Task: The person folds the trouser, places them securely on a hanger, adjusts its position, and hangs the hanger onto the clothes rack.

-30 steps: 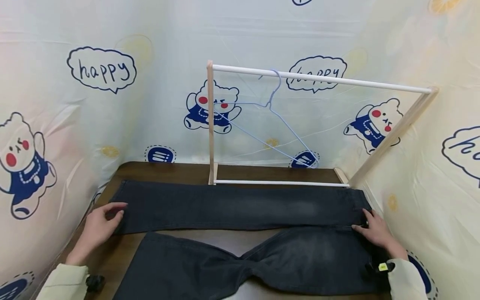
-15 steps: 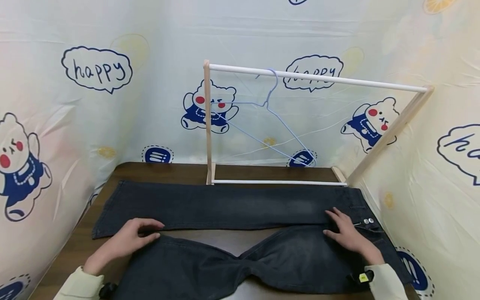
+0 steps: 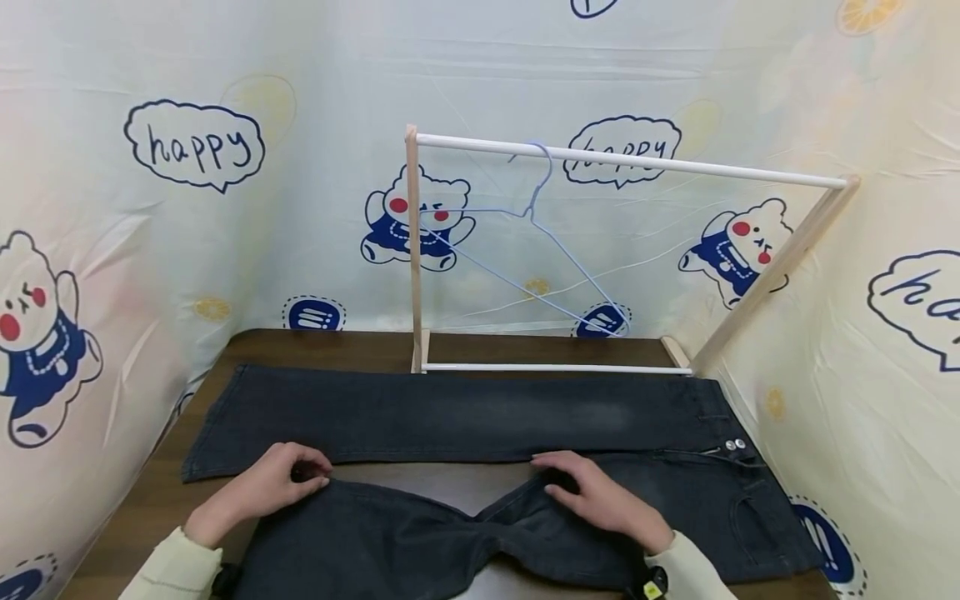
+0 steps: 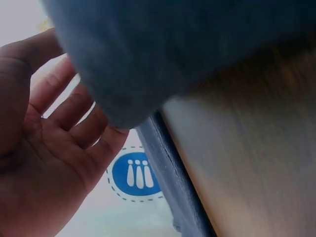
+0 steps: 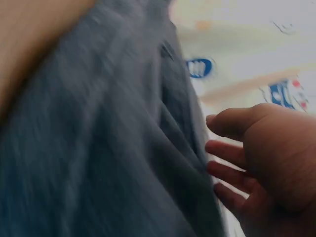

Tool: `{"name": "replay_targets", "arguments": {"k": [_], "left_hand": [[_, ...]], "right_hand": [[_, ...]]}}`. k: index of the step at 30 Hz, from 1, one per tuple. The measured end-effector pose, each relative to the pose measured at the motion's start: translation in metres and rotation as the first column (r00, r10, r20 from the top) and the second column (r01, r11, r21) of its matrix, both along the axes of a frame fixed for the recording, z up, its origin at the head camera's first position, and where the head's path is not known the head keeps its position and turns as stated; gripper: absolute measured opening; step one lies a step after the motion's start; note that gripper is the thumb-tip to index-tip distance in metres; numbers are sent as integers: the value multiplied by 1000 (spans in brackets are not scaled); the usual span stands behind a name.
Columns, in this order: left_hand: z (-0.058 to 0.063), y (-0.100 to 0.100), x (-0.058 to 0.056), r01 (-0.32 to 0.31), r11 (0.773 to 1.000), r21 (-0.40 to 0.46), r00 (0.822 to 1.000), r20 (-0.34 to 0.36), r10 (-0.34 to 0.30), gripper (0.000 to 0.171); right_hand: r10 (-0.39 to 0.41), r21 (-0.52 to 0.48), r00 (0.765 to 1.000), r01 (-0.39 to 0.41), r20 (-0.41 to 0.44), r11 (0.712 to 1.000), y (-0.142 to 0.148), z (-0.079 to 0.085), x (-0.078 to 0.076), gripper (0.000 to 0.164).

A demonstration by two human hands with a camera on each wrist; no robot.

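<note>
A pair of dark jeans [image 3: 480,417] lies sideways, legs to the left and waist with two metal buttons to the right. The far leg lies flat; the near leg [image 3: 375,533] is gathered and creased midway. My left hand [image 3: 270,483] has its thumb and fingertips close together at the near leg's inner corner, pinching it. The left wrist view shows that cloth covering the fingertips. My right hand [image 3: 600,496] hovers at the same leg's inner edge near the creases, thumb and fingers apart. In the right wrist view, its fingertips are right beside the cloth edge.
Behind the jeans stands a wooden rack [image 3: 415,250] with a white top rail [image 3: 637,161]. A blue wire hanger [image 3: 534,200] hangs on that rail. The brown table [image 3: 330,346] is enclosed by a printed curtain [image 3: 315,217] at the back and sides.
My left hand has gone from the far leg's hem to the near leg's corner, its fingertips drawing closer. My right hand has left the waist and moved left toward the creases.
</note>
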State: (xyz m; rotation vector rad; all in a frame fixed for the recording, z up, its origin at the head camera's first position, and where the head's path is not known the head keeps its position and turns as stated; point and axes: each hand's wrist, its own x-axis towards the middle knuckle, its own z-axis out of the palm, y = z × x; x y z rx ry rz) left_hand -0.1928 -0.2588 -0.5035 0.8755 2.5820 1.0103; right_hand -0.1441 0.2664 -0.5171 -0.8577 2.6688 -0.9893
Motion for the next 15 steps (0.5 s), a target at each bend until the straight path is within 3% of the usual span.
{"name": "replay_targets", "arguments": {"k": [4, 7, 11, 15], "left_hand": [[-3, -8, 2, -10, 1000, -12, 1000, 18, 10, 6], [-3, -16, 5, -24, 999, -28, 1000, 17, 25, 12], [-2, -23, 12, -55, 998, -27, 998, 26, 56, 28], [3, -30, 20, -73, 997, 13, 996, 59, 72, 44]], "right_hand": [[33, 112, 999, -36, 27, 993, -19, -3, -3, 38], [50, 145, 999, -50, 4, 988, -23, -4, -6, 30], [103, 116, 993, -97, -52, 988, -16, -11, -13, 22], [114, 54, 993, -114, -12, 992, -11, -10, -14, 22]]}}
